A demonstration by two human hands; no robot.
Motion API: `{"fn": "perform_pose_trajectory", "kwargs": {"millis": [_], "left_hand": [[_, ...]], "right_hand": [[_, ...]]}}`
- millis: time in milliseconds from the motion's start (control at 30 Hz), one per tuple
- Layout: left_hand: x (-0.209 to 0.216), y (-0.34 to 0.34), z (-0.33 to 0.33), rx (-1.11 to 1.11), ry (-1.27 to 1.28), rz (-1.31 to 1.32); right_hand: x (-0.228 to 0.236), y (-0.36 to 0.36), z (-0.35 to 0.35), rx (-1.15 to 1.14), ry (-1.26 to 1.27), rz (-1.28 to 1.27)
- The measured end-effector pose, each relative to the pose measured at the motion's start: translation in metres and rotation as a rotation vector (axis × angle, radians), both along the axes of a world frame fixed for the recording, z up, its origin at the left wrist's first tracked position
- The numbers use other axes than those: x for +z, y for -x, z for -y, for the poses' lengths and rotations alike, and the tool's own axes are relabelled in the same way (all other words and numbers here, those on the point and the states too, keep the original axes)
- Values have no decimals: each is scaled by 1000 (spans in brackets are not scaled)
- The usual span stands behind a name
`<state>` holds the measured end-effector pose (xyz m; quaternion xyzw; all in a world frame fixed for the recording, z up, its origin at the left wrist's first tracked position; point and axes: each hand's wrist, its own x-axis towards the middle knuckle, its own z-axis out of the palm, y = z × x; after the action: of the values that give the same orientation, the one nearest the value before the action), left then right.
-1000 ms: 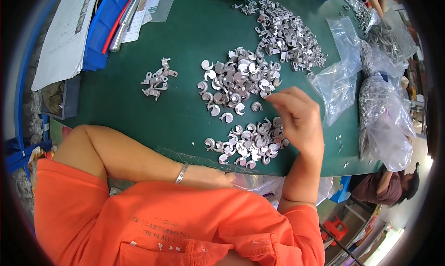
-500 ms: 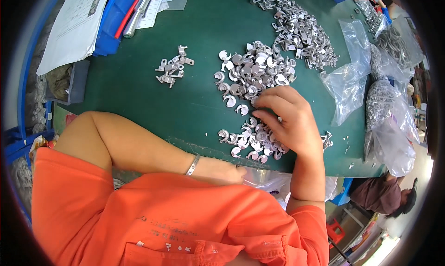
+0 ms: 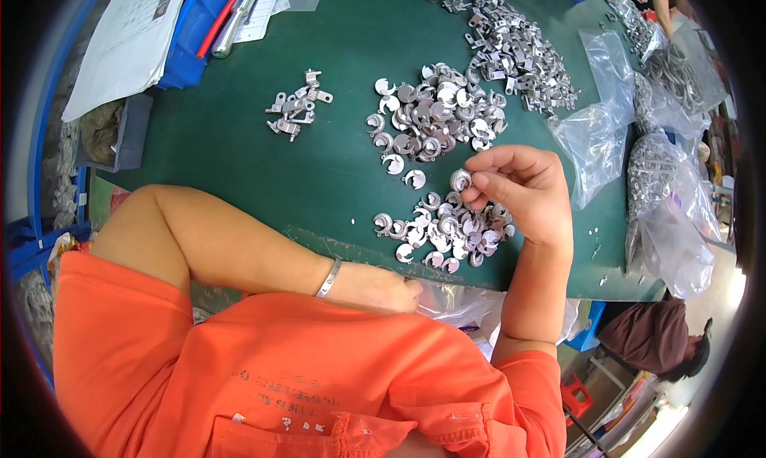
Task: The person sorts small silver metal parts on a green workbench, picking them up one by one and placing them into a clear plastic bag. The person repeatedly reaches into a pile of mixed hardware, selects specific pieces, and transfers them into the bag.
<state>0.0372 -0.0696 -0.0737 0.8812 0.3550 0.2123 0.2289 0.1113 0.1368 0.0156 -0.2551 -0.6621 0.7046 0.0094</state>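
My right hand (image 3: pixel 523 188) pinches a round, crescent-shaped metal piece (image 3: pixel 460 180) between thumb and fingers, above the table. Below it spreads a smaller pile of crescent metal pieces (image 3: pixel 443 233), and beyond it lies a larger pile of the same kind (image 3: pixel 435 111). Down at the table's front edge, my left hand (image 3: pixel 379 288) is curled beside a clear plastic bag (image 3: pixel 455 301). Its fingertips are mostly hidden, so what they hold, if anything, does not show.
Small bent metal brackets (image 3: pixel 519 51) are heaped at the far right, with a small cluster of brackets (image 3: pixel 295 107) on the left. Clear bags (image 3: pixel 594 131) lie along the right side. A blue bin (image 3: pixel 187 55) and papers (image 3: pixel 120 43) stand at left. A person (image 3: pixel 650 338) is at right.
My right hand has drawn back slightly to the right from the larger pile, and a crescent metal piece now shows in its pinch. The left hand stays nearly still.
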Motion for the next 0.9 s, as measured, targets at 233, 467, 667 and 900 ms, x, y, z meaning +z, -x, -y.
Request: {"fn": "perform_pose_trajectory", "kwargs": {"millis": [233, 467, 667, 900], "left_hand": [[-4, -3, 2, 57, -26, 46], [-2, -4, 3, 39, 151, 95], [0, -3, 3, 70, 91, 106], [6, 0, -2, 20, 203, 131]], "right_hand": [[-3, 7, 11, 425, -550, -254], [-20, 18, 31, 284, -1116, -299], [-18, 20, 29, 268, -1039, -320], [-22, 21, 35, 151, -1004, -249]]}}
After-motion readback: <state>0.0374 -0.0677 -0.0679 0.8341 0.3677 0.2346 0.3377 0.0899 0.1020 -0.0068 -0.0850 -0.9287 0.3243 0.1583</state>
